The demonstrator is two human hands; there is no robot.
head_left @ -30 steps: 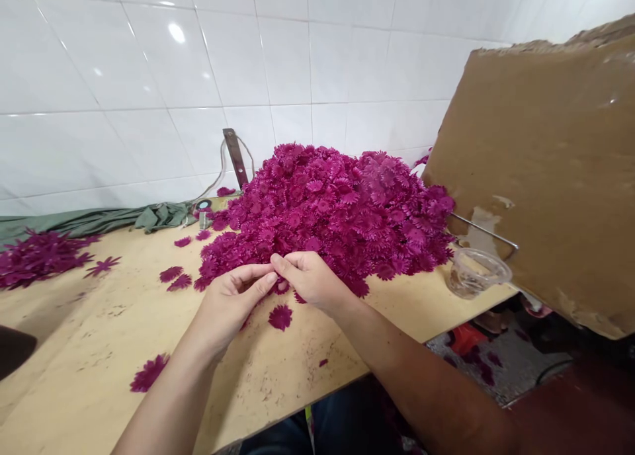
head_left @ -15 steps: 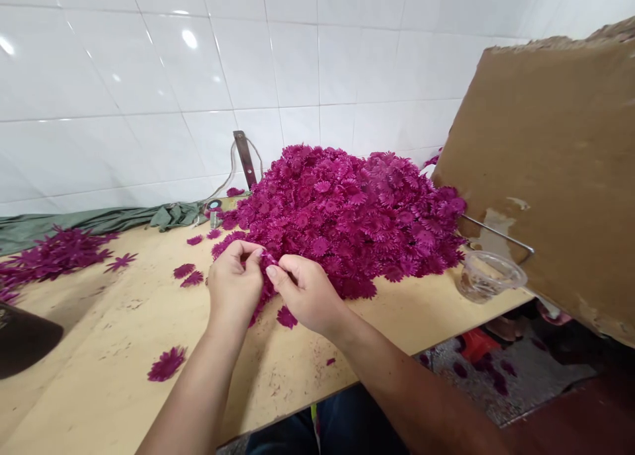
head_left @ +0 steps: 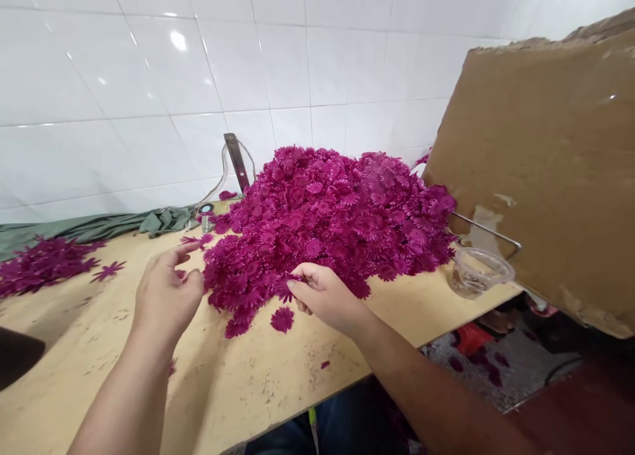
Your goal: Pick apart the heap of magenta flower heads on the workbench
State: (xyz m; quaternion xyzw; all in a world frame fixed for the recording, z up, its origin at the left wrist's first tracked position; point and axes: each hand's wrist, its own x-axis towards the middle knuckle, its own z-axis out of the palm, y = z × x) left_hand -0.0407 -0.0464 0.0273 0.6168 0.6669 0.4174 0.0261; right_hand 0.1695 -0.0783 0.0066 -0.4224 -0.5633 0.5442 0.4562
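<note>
A big heap of magenta artificial flowers lies on the pale wooden table against the tiled wall. My right hand is at the heap's front edge, with thumb and fingers pinched on one magenta flower. My left hand is off to the left of the heap, above the table. Its fingers are curled, and a bit of magenta petal shows between thumb and forefinger. One loose flower lies on the table just below my right hand.
A smaller pile of flat magenta pieces lies at the far left, with green cloth behind it. A clear plastic cup stands at the table's right end beside a large cardboard sheet. A metal bracket with cord leans on the wall.
My hands were together at the heap's front edge, both pinching one flower. Now my left hand has moved away to the left, while my right hand stays at the heap.
</note>
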